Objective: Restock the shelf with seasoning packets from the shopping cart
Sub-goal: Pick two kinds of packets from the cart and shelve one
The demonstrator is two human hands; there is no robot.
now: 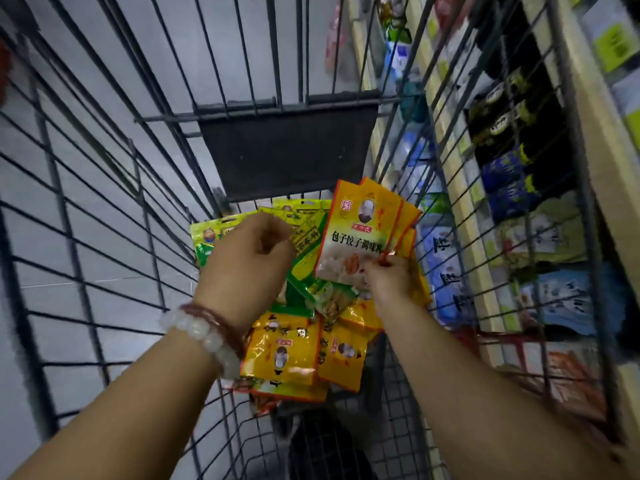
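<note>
Inside the wire shopping cart lies a heap of seasoning packets: orange-yellow ones near me and green ones farther in. My right hand is shut on a fanned bunch of orange seasoning packets, held upright by their lower edge above the heap. My left hand, with a white and a brown bead bracelet on the wrist, hovers over the green packets with fingers loosely curled and nothing in them. The shelf runs along the cart's right side.
The shelf's tiers carry blue, dark and light packets seen through the cart's right wall. A dark panel closes the cart's far end. Grey tiled floor lies to the left. A dark object sits at the cart's near end.
</note>
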